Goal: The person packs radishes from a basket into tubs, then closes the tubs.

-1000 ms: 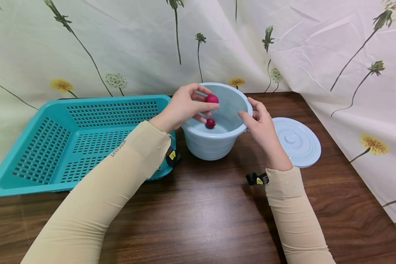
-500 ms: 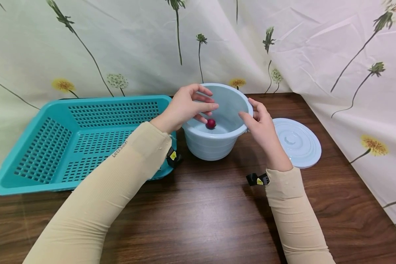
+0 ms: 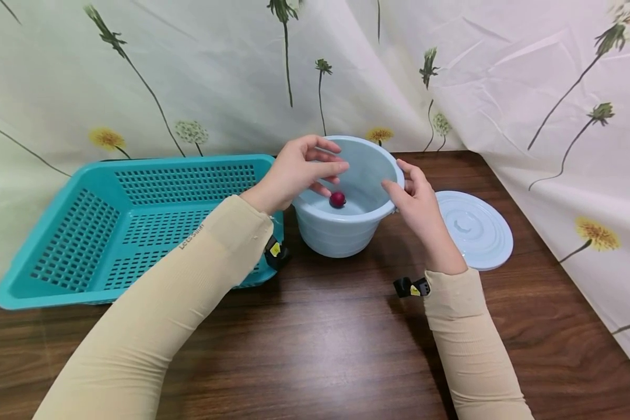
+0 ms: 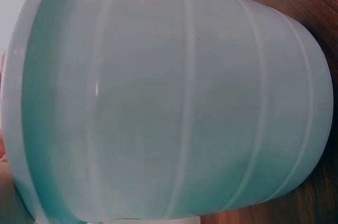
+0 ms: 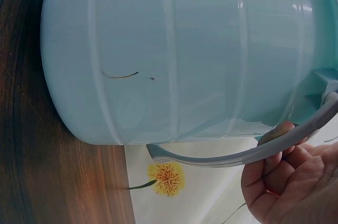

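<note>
A light blue bucket stands upright on the wooden table, and a small dark-red radish shows at its bottom. Over the bucket's left rim reaches my left hand, its fingers spread and relaxed with nothing between them. My right hand holds the bucket's right rim, the thumb over the edge. In the right wrist view, curled fingers lie by the bucket's grey handle. The left wrist view is mostly filled by the bucket's ribbed wall. Part of the bucket's inside is hidden behind my left hand.
A teal perforated basket sits left of the bucket, partly covered by my left forearm. On the right lies a round light blue lid. A flower-printed cloth hangs behind the wooden table.
One second ago my left hand held a radish above the bucket; by half a second ago its fingers had let go of it. My right hand keeps its hold on the rim.
</note>
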A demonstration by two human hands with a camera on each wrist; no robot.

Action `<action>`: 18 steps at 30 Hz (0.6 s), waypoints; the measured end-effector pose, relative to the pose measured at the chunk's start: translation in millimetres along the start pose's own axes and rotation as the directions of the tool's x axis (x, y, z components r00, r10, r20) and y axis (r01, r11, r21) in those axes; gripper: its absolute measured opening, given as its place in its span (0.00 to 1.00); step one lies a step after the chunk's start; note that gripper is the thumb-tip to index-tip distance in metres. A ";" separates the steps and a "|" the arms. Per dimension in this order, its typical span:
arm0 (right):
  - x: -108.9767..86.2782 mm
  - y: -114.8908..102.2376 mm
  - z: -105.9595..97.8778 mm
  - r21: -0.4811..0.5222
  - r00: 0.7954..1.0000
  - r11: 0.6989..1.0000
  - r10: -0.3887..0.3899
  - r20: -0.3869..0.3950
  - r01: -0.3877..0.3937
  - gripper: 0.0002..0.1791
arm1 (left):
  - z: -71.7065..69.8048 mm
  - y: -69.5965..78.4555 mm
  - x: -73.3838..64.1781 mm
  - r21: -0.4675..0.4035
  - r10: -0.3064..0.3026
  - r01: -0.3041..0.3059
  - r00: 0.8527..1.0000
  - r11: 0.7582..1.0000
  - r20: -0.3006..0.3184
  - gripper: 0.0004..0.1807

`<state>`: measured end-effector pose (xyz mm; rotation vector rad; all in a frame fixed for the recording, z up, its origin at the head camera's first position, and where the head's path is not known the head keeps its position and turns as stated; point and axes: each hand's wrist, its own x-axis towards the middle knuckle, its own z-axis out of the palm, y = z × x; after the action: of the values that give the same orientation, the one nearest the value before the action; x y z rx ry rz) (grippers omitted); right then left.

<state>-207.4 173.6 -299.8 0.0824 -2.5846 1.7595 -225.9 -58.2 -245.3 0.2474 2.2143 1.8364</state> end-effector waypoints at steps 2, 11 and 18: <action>0.4 0.7 0.2 0.000 1.000 1.000 -0.002 0.001 0.002 0.35 | -1.1 0.4 -1.2 -0.014 0.004 -0.004 1.000 1.000 0.000 0.23; 0.4 1.5 -0.2 -0.003 1.000 1.000 -0.001 0.000 0.001 0.35 | -18.5 4.4 -7.3 0.039 0.018 -0.018 1.000 0.999 -0.018 0.20; -0.4 1.3 -1.2 -0.003 1.000 1.000 -0.004 0.004 0.004 0.35 | -45.8 1.4 -11.6 0.181 0.047 -0.036 0.997 0.983 -0.058 0.19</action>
<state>-207.1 175.1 -300.6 0.0908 -2.5874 1.7565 -228.6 -104.3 -235.0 0.2763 2.4384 1.6862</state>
